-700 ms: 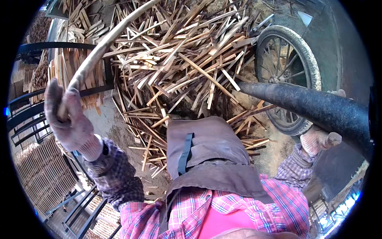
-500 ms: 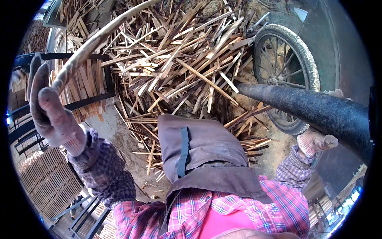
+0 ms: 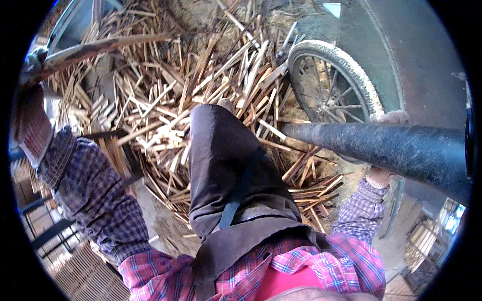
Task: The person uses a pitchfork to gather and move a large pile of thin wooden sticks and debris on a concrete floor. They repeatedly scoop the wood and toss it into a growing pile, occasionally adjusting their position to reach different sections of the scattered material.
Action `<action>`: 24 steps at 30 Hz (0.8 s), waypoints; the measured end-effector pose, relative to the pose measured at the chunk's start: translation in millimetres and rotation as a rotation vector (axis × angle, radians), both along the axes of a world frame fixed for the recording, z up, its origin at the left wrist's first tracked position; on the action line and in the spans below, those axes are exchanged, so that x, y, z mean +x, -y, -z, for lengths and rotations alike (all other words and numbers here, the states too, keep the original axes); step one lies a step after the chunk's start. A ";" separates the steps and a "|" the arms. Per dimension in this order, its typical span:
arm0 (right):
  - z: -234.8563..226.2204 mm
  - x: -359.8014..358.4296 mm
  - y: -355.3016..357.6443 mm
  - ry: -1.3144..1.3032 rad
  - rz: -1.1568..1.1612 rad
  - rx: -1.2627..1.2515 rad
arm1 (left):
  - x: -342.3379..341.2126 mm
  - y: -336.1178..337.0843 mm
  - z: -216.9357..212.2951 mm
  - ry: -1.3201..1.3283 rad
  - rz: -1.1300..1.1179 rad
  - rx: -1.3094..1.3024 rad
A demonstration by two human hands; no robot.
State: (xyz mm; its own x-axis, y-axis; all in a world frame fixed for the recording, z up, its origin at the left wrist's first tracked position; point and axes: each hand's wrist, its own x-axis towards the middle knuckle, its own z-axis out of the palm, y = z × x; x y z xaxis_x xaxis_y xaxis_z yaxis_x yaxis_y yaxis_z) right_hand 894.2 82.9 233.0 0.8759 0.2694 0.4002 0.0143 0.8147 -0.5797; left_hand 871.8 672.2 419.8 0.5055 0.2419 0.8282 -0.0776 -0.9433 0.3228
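Observation:
At the far left my left hand point(image 3: 33, 95), in a worn work glove, closes around the near end of a curved wooden pole point(image 3: 108, 44); shadow partly hides its fingers. My right hand point(image 3: 390, 117), also gloved, wraps around a thick black bar point(image 3: 361, 141) from behind, its fingertips above the bar and its cuff below. The bar slants from the right rim in toward a spoked wheel point(image 3: 331, 80) with a dusty tyre. Both forearms wear checked sleeves point(image 3: 93, 185).
A heap of loose wood strips point(image 3: 211, 75) covers the ground ahead, reaching my legs under a dark apron point(image 3: 228, 165). A dark green panel point(image 3: 366, 55) stands beyond the wheel. Slatted wood stacks point(image 3: 88, 273) and black metal frames point(image 3: 52, 233) sit at lower left.
My left hand has gone from spread fingers to gripping the pole, farther left. The pole now lies flatter. My right hand's fingers moved left along the bar. One knee has come forward over the strips.

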 end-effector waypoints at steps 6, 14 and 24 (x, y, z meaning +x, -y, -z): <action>1.1 -6.0 6.1 -0.205 0.549 -0.237 | 61.6 -100.3 1.1 0.007 -0.080 -0.081; -34.4 -9.9 -20.2 -0.953 1.089 -0.735 | 161.3 -255.6 -46.8 -0.082 -0.201 -0.113; -34.4 -42.4 -116.6 -1.852 0.634 -1.116 | 228.3 -345.6 -125.1 -0.134 -0.273 -0.099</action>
